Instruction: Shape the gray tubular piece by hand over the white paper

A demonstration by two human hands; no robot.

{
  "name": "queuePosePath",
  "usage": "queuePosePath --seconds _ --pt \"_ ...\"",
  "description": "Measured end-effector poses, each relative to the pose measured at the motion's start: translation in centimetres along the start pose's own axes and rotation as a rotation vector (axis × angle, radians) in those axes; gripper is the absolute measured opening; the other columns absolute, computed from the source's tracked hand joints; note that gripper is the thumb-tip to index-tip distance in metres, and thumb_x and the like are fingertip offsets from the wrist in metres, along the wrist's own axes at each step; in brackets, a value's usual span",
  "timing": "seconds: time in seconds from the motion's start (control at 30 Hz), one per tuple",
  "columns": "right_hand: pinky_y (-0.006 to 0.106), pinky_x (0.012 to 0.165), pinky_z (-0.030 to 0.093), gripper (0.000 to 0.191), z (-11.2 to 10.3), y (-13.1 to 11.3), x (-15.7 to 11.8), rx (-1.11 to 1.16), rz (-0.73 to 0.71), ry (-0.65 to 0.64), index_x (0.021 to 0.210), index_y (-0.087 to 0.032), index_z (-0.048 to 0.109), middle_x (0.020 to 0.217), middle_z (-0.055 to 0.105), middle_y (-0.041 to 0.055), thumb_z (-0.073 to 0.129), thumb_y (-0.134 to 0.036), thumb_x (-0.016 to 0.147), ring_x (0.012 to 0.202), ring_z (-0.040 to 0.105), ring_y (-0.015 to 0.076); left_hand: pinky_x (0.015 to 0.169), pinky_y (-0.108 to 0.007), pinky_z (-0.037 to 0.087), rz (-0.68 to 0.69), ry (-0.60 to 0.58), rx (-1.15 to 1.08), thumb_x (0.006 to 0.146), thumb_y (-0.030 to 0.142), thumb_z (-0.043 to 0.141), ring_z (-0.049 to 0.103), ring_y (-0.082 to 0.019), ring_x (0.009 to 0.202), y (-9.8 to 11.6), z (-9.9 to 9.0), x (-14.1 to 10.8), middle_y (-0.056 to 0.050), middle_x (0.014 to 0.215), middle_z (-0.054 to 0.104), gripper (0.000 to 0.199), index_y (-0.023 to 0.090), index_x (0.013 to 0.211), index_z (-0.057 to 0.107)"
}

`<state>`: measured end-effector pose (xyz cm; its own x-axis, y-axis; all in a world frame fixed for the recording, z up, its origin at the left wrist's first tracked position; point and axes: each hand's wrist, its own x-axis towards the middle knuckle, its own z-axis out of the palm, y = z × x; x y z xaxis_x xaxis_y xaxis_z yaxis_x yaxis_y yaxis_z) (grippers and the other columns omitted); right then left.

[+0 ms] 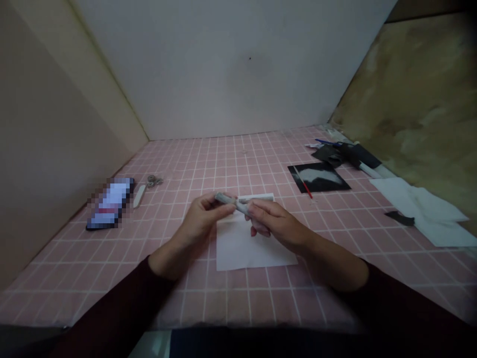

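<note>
Left hand [204, 213] and right hand [278, 221], fingers around a slim grey stick [243, 206] above white paper [253, 256]

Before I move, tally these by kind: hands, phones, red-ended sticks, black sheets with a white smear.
Hands: 2 (left hand, right hand)
Phone: 1
Red-ended stick: 1
Smeared black sheet: 1
Total: 5

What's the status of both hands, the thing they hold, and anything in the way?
Left hand, right hand: both holding slim grey stick, material unclear. Stick: held above white paper sheet on pink checked tablecloth. Nothing seen blocking it.
</note>
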<state>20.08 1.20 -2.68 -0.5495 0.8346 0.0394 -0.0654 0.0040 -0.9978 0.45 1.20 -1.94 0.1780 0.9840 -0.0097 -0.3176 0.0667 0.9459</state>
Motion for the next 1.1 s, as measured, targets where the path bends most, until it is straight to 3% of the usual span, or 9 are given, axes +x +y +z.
queuePosePath --seconds 0.1,0.27,0.33,0.4,0.53,0.7,1.1 --pt "0.03 0.063 0.049 0.038 0.0 0.1 0.0 0.004 0.004 0.013 0.083 -0.018 0.057 0.052 0.038 -0.0098 0.054 -0.054 0.094 0.047 0.035 0.0079 0.075 -0.026 0.049 0.071 0.087 0.002 0.062 0.021 0.089 0.062 -0.012 0.074 0.2 0.0 0.0 0.0 0.079 0.072 0.02 0.018 0.08 0.079" --pt "0.03 0.062 0.049 0.039 0.1 0.1 -0.1 -0.005 0.002 0.009 0.079 -0.019 0.054 0.054 0.04 -0.0088 0.056 -0.055 0.093 0.048 0.036 0.0078 0.074 -0.031 0.049 -0.128 -0.094 -0.028 0.067 0.026 0.087 0.064 -0.016 0.074 0.3 0.0 -0.2 -0.002 0.079 0.073 0.021 0.019 0.086 0.079" --pt "0.03 0.063 0.05 0.038 0.0 -0.1 -0.1 0.008 0.001 0.016 0.081 -0.018 0.056 0.053 0.038 -0.0096 0.055 -0.054 0.094 0.047 0.035 0.0077 0.069 -0.025 0.046 0.015 0.032 0.004 0.06 0.024 0.09 0.059 -0.012 0.068 0.6 -0.4 0.1 0.0 0.074 0.07 0.021 0.018 0.077 0.078" --pt "0.03 0.065 0.05 0.037 -0.2 -0.3 -0.1 0.013 -0.002 0.021 0.083 -0.018 0.057 0.052 0.038 -0.0101 0.054 -0.053 0.095 0.047 0.035 0.0077 0.065 -0.022 0.044 0.074 0.125 0.009 0.061 0.024 0.089 0.055 -0.009 0.065 0.9 -0.8 0.4 0.001 0.072 0.068 0.02 0.018 0.077 0.078" --pt "0.029 0.064 0.048 0.036 -0.4 -0.4 0.0 -0.001 -0.003 0.032 0.082 -0.018 0.057 0.052 0.038 -0.0099 0.054 -0.051 0.095 0.048 0.035 0.0076 0.063 -0.021 0.042 0.033 0.073 -0.003 0.065 0.023 0.086 0.053 -0.008 0.064 1.0 -1.1 0.4 0.001 0.073 0.066 0.02 0.015 0.08 0.077" --pt "0.03 0.063 0.048 0.034 -0.7 -0.3 -0.1 -0.026 0.009 0.018 0.083 -0.018 0.057 0.052 0.038 -0.0098 0.054 -0.05 0.095 0.048 0.036 0.0081 0.066 -0.022 0.046 0.076 0.06 0.034 0.065 0.022 0.086 0.06 -0.01 0.066 1.1 -1.3 0.3 0.001 0.074 0.069 0.02 0.016 0.079 0.072" --pt "0.029 0.064 0.037 0.029 -0.8 -1.2 -0.5 -0.485 -0.135 0.083 0.078 -0.019 0.051 0.072 0.049 -0.0019 0.047 -0.038 0.098 0.067 0.048 0.0133 0.071 -0.025 0.057 0.148 0.022 0.31 0.066 0.02 0.088 0.068 -0.014 0.075 2.1 -2.4 0.3 -0.002 0.083 0.074 0.024 0.018 0.086 0.075"
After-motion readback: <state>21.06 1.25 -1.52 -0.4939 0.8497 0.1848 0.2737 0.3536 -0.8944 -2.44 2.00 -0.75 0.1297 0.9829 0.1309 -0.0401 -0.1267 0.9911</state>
